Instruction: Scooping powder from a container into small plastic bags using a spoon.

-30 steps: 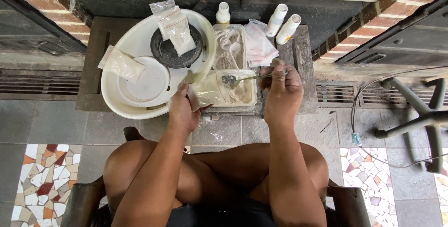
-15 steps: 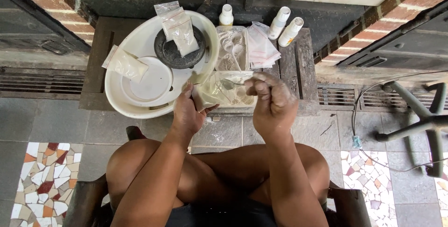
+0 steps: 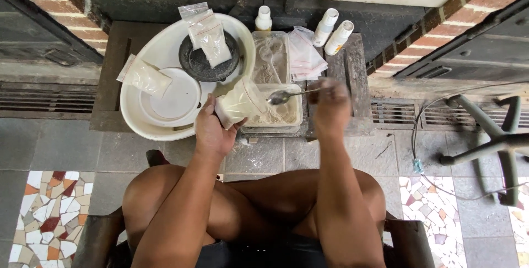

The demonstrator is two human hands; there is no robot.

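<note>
Head view: left hand [image 3: 212, 130] grips small clear bag [image 3: 238, 101] of pale powder, mouth tilted toward spoon. Right hand [image 3: 329, 103], blurred, pinches spoon [image 3: 289, 95] handle, bowl at bag mouth, above powder tub [image 3: 281, 112] on counter [image 3: 352, 69]. Filled bags [image 3: 144, 78] lie in white basin [image 3: 138, 122] at left. Best practice, judged: keep bag mouth wide, spoon level, work over tub so spills fall back.

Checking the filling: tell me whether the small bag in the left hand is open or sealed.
Open. The left hand holds the small plastic bag mouth agape, pale powder inside, and the spoon sits at its opening.
</note>
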